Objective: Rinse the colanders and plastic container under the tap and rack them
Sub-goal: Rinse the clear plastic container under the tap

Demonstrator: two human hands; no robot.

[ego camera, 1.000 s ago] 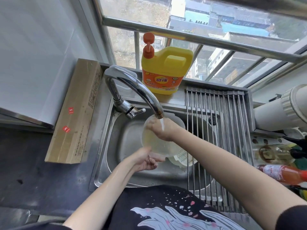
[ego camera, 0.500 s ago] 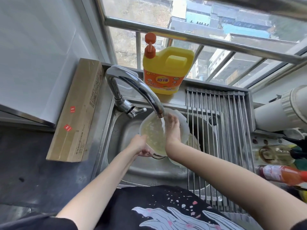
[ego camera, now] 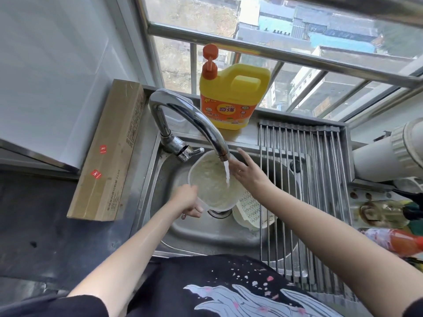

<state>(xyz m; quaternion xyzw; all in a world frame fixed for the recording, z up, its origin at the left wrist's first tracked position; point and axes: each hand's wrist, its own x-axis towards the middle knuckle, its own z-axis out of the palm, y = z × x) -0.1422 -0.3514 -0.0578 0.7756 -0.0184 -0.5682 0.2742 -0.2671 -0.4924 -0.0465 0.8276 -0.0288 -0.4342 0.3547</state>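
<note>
The left hand [ego camera: 186, 200] grips the plastic container [ego camera: 212, 181] mid-frame under the tap [ego camera: 194, 120]; the right hand [ego camera: 246, 171], fingers spread, probably touches its right rim; rack [ego camera: 304, 170] lies right

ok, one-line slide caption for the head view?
Left hand holds clear plastic container under running tap; right hand open at its rim.

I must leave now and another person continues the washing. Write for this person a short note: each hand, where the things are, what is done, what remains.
Left hand: grips the near rim of the plastic container, holding it tilted under the tap.
Right hand: open, fingers spread at the container's far rim, beside the running water.
White colander: lies in the sink, partly under the drying rack. A second colander cannot be made out.
Done: the container is being rinsed; nothing is on the rack.
Left: finish the rinse, rack the container, then rinse and rack the colanders.
</note>
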